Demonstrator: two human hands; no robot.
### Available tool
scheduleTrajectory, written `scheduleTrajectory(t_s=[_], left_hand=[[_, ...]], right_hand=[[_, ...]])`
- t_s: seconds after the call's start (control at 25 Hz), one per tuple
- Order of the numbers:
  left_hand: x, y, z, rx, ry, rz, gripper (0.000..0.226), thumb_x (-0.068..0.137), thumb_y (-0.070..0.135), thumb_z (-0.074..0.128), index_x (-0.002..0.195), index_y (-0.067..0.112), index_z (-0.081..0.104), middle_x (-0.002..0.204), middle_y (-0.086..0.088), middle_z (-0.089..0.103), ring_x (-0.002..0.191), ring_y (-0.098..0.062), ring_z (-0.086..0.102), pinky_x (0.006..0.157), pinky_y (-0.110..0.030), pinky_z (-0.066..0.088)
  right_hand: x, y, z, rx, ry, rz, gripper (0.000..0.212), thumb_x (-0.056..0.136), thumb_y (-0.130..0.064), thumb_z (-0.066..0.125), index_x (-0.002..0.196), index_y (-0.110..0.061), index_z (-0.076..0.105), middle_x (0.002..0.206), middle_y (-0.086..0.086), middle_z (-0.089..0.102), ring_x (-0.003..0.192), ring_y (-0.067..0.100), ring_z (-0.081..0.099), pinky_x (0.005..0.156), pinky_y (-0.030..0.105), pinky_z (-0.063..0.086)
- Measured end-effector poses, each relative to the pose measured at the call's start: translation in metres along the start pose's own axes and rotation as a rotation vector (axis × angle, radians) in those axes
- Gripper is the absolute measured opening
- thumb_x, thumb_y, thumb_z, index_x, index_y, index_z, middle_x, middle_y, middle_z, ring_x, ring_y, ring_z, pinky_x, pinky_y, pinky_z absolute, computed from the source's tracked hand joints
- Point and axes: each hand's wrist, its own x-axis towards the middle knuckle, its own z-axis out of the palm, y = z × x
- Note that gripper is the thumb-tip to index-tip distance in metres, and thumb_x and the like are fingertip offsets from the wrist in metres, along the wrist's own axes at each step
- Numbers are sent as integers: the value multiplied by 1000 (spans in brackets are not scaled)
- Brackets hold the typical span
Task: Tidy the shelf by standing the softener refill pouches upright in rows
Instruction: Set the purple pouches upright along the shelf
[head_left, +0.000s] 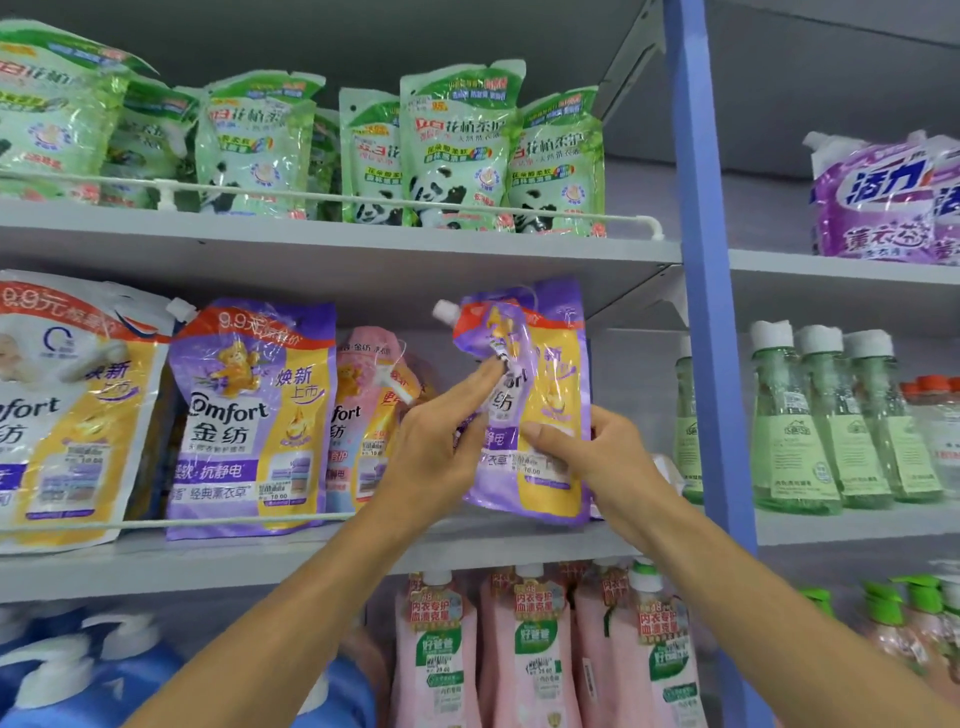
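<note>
Halfway through standing up the purple pouch (550, 415) at the right end of the middle shelf (311, 561). My right hand (592, 457) pinches its lower front, and my left hand (441, 452) pokes a straight index finger into the slumped top, though I can't tell if the other fingers grip. Next up, I reckon: smooth that fold and seat the base flat beside the pink pouch (363, 415).
</note>
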Motion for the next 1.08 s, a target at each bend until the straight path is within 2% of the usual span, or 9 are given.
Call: scheduleTrajectory(t_s=[0.08, 0.16, 0.2, 0.24, 0.4, 0.48, 0.6, 0.92, 1.08], left_hand=[[8, -15, -1, -40, -57, -143, 60, 96, 3, 67, 154, 15, 52, 145, 13, 60, 136, -6, 57, 115, -27, 46], [14, -29, 4, -89, -107, -378, 29, 97, 17, 72, 125, 18, 66, 110, 31, 68, 105, 3, 67, 98, -33, 56], [15, -31, 6, -104, -92, -477, 12, 97, 23, 74, 105, 18, 67, 94, 28, 72, 89, 4, 69, 87, -35, 59], [13, -33, 10, -120, -64, -564, 15, 96, 29, 75, 99, 16, 68, 90, 19, 78, 81, -1, 73, 82, -40, 62], [11, -32, 6, -692, -8, -927, 26, 93, 33, 77, 104, 8, 77, 101, -10, 83, 86, -19, 80, 74, -32, 66], [15, -35, -1, -797, -14, -885, 16, 95, 23, 75, 106, 11, 76, 105, -12, 82, 91, -25, 78, 79, -35, 66], [9, -41, -6, -603, -19, -706, 15, 93, 9, 76, 106, 16, 73, 105, -6, 82, 94, -20, 77, 81, -34, 65], [-6, -50, -11, -518, -110, -696, 25, 95, 13, 75, 119, 14, 70, 112, -4, 81, 103, -24, 77, 85, -39, 64], [-3, -48, -24, -499, -98, -672, 22, 96, 15, 74, 118, 13, 71, 107, -4, 81, 99, -23, 78, 78, -33, 65]], right_hand=[[7, 11, -4, -62, 66, -1, 19, 84, -8, 84, 102, -7, 77, 96, 10, 82, 83, 26, 78, 68, 36, 65], [12, 23, -2, -127, 112, -19, 9, 87, -8, 82, 94, -10, 77, 90, 9, 82, 78, 25, 77, 64, 37, 65], [14, 27, 1, -133, 116, -26, 5, 89, -8, 80, 92, -11, 77, 88, 10, 81, 76, 27, 77, 60, 38, 65], [15, 30, 4, -130, 120, -30, 3, 91, -9, 78, 92, -12, 77, 88, 10, 81, 75, 29, 77, 56, 39, 64], [27, 24, 10, -74, 102, -165, 6, 95, -13, 74, 96, -13, 80, 89, 6, 82, 77, 21, 77, 61, 39, 64], [34, 18, 10, -84, 35, -230, 9, 94, -11, 74, 100, -16, 79, 87, -4, 81, 78, 13, 78, 62, 32, 63], [39, 22, 7, -134, -41, -202, 15, 95, -11, 73, 109, -11, 77, 85, -10, 81, 76, 7, 77, 60, 21, 58], [41, 24, 8, -150, -254, 13, 26, 85, -17, 84, 109, -17, 75, 96, -3, 82, 84, 13, 79, 66, 23, 59], [45, 25, 18, -203, -213, 22, 26, 84, -23, 85, 108, -18, 77, 96, -4, 82, 85, 13, 79, 69, 26, 62]])
